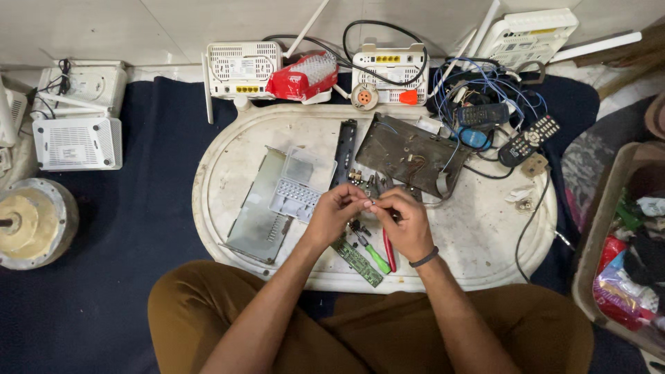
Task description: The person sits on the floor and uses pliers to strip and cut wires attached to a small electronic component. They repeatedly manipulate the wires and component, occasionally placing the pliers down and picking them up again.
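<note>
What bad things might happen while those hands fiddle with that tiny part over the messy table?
The tiny part pinched between the left hand and right hand might slip and get lost among the clutter on the white tray. A wrist could also nudge the green screwdriver or the circuit board off the tray's near edge.

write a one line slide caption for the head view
Seated person's left hand and right hand pinch a tiny part above an oval white tray strewn with dismantled electronics.
</note>
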